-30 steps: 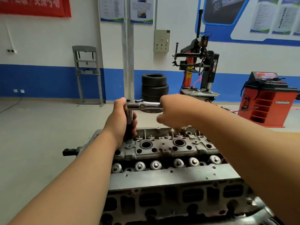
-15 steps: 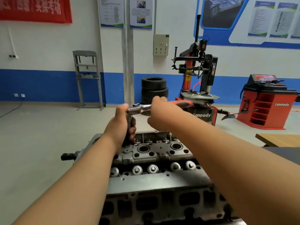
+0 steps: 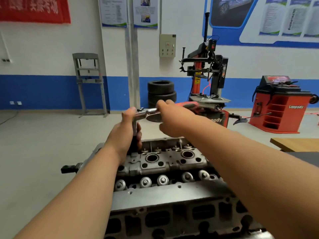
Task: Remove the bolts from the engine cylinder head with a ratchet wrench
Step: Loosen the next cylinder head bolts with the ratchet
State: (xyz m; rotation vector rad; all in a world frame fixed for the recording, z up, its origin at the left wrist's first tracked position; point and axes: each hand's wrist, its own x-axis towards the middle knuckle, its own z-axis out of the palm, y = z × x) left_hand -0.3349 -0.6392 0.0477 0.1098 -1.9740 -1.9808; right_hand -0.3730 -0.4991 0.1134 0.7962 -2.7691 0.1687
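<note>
Head view: tyre stack (image 3: 161,94) behind ratchet wrench (image 3: 148,111)

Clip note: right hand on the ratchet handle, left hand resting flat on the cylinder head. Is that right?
No. The head view shows the left hand gripping the upright extension bar under the ratchet wrench, not flat on the cylinder head. The right hand does hold the wrench.

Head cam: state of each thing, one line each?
Ratchet: level, atop the upright extension.
Left hand: grips the extension.
Right hand: grips the ratchet handle.
Cylinder head: uncovered, valve springs exposed.
Bolt: hidden behind the left hand.
</note>
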